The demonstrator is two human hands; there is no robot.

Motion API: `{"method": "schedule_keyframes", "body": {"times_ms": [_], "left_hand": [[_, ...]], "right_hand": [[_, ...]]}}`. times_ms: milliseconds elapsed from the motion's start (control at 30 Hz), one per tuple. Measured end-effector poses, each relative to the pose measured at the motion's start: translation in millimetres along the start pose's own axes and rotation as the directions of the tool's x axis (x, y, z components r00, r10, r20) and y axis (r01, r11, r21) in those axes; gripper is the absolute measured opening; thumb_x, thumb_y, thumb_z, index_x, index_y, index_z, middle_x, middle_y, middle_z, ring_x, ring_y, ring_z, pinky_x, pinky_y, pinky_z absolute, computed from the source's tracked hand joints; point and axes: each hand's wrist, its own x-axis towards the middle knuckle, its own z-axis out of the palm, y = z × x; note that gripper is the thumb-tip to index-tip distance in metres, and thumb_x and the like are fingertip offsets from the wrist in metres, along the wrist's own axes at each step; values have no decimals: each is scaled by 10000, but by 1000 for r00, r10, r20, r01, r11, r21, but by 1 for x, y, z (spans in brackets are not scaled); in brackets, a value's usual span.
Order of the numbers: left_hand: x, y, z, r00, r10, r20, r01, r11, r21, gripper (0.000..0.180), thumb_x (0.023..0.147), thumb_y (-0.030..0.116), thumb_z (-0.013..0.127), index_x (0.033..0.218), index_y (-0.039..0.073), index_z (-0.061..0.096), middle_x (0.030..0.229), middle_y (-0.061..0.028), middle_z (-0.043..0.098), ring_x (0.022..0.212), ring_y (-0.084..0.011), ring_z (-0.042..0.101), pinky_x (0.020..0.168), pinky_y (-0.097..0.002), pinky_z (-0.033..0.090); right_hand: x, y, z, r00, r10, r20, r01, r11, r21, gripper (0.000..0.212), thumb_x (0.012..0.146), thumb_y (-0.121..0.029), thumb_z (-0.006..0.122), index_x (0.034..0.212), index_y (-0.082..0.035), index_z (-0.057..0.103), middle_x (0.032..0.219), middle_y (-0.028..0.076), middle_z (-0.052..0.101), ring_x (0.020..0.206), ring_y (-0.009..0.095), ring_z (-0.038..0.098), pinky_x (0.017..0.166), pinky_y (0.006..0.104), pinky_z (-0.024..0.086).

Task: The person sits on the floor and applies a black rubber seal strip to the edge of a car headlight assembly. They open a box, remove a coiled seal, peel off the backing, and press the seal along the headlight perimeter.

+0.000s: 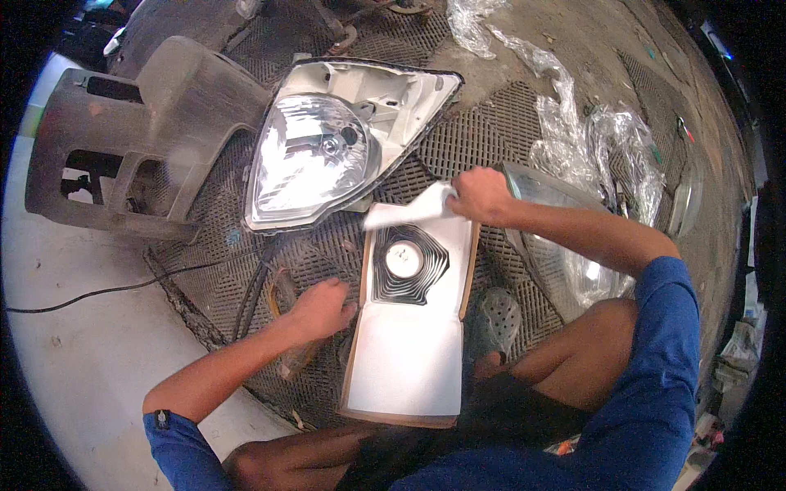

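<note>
A flat cardboard box (407,360) with a white inside lies opened out in front of me. In its far half sits a coil of black strip (430,282) wound around a white round core (404,259). My right hand (481,196) pinches a white sheet of paper (413,206), slightly blurred, lifted over the box's far end. Beside the box's left edge is my left hand (322,308), its fingers curled; what they hold, if anything, is hidden. Beyond the box rests a headlight housing (315,155), its reflector facing up.
A clear headlight lens (557,245) lies under my right forearm. Crumpled clear plastic wrap (622,155) spreads at the far right. A dusty grey plastic panel (155,147) stands at the left. A black cable (106,290) crosses the floor; patterned rubber mats (483,131) lie beneath.
</note>
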Motion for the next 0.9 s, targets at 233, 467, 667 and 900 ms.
{"method": "schedule_keyframes", "body": {"times_ms": [233, 467, 667, 900], "left_hand": [[51, -5, 28, 961, -273, -36, 255, 933, -255, 336, 876, 226, 644, 1032, -72, 654, 1049, -309, 688, 1046, -471, 659, 924, -519, 525], [56, -25, 85, 890, -451, -64, 343, 756, -557, 415, 841, 147, 641, 1227, 21, 553, 1054, -183, 706, 1016, -366, 687, 891, -440, 527], [74, 7, 83, 913, -396, -96, 252, 734, -631, 390, 879, 151, 647, 1234, 52, 519, 1002, -104, 662, 927, -241, 653, 834, -384, 515], [85, 2, 87, 926, -377, -16, 233, 604, -762, 471, 1032, 441, 565, 1293, 64, 458, 1071, -106, 607, 964, -206, 579, 891, -369, 475]], "right_hand": [[-1, 1, 28, 911, -410, -53, 413, 907, 83, 503, 788, -202, 684, 1217, 26, 552, 1147, 276, 614, 1091, 450, 625, 892, 515, 549], [3, -9, 49, 906, -397, 144, 373, 912, 169, 489, 805, -191, 619, 1239, 29, 574, 1160, 288, 645, 1028, 451, 674, 883, 540, 554], [-3, 34, 49, 884, -424, 196, 385, 899, 207, 566, 762, -267, 686, 1222, 44, 572, 1128, 300, 650, 1027, 452, 668, 898, 547, 542], [-33, 34, 42, 872, -466, 148, 421, 869, 258, 645, 828, -256, 731, 1325, 54, 461, 1238, 273, 503, 1104, 478, 596, 946, 524, 511]]}}
